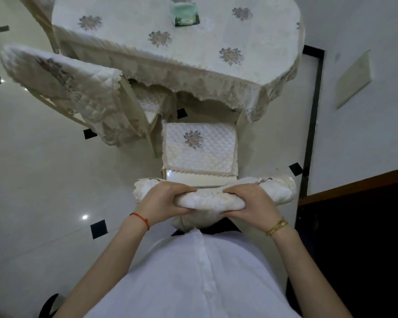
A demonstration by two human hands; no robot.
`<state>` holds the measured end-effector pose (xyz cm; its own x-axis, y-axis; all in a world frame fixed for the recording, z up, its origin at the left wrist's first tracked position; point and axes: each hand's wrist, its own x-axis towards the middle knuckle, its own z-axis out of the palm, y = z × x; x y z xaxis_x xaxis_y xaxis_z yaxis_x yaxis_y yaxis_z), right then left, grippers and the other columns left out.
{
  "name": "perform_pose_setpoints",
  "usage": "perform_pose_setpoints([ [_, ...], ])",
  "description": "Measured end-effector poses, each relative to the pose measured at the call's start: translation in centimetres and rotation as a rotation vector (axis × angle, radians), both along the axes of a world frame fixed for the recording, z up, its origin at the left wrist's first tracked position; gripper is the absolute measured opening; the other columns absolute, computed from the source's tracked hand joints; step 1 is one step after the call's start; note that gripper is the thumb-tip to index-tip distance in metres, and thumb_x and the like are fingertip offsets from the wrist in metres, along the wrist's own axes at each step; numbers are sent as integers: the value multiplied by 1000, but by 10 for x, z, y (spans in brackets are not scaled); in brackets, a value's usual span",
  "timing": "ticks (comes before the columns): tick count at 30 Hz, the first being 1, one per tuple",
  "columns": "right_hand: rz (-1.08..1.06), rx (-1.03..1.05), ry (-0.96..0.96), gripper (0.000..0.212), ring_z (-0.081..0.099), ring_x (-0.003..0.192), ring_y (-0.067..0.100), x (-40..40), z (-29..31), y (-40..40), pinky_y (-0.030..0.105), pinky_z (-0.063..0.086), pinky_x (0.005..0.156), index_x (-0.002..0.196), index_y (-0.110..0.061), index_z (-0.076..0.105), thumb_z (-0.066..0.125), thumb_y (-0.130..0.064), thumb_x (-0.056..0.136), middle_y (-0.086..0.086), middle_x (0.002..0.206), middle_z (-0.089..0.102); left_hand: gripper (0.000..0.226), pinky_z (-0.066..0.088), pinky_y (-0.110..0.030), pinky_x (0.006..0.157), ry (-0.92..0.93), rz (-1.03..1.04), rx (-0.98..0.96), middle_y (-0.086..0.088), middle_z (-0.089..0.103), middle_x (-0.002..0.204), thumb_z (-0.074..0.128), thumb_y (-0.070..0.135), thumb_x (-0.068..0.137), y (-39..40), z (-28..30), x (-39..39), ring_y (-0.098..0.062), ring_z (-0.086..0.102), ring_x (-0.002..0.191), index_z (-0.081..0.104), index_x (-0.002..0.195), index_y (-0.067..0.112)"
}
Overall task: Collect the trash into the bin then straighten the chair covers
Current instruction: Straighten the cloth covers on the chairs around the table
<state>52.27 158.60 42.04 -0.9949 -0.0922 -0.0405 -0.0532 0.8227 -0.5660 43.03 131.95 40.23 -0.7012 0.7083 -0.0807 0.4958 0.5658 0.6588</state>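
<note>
Both the left hand [164, 201] and right hand [248, 203] grip the cream quilted chair-back cover [210, 199], fingers curled over its top edge; the matching seat cushion [200, 145] lies just beyond.

Quilted satiny cloth chair cover [213, 199]; glossy tiled floor [32, 180].

The person wears a white shirt [193, 276] of thin, slightly sheer cloth, with a buttoned placket running down its middle and soft creases to either side; both forearms are bare, with no sleeve showing along them; a thin red string bracelet [141, 218] circles the wrist of the left hand [164, 203]; a gold bangle [277, 226] with small studs along its band sits on the wrist of the right hand [251, 204]; the fingers carry no rings that show.
</note>
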Motion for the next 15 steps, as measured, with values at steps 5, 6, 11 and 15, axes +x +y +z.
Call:
perform_pose_setpoints([
  [5, -51, -11, 53, 58, 62, 92, 8, 2, 0, -3, 30, 47, 87, 101, -30, 70, 70, -71, 60, -13, 98, 71, 57, 50, -22, 85, -24, 7, 43, 21, 71, 107, 72, 67, 64, -3, -3, -7, 5, 63, 101, 69, 114, 38],
  [6, -68, -14, 71, 55, 63, 90, 8, 1, -1, -5, 32, 47, 86, 100, -30, 71, 71, -69, 60, -12, 97, 72, 57, 50, -22, 84, -23, 15, 50, 21, 71, 105, 71, 68, 63, -4, -2, -9, 5, 64, 99, 70, 112, 39],
  [11, -125, 8, 126, 50, 65, 90, 11, -10, -6, -19, 37, 47, 86, 95, -28, 73, 72, -65, 61, -13, 96, 72, 53, 48, -16, 77, 30, 35, 44, 26, 71, 97, 72, 70, 60, -12, 1, -27, 7, 65, 91, 72, 106, 43],
  [15, -176, 27, 147, 50, 65, 88, 11, -34, -6, -37, 32, 45, 87, 92, -29, 73, 70, -68, 60, -13, 94, 73, 49, 50, -21, 73, 41, 16, 14, 24, 72, 94, 73, 67, 63, -22, 1, -61, 4, 66, 84, 71, 106, 45],
])
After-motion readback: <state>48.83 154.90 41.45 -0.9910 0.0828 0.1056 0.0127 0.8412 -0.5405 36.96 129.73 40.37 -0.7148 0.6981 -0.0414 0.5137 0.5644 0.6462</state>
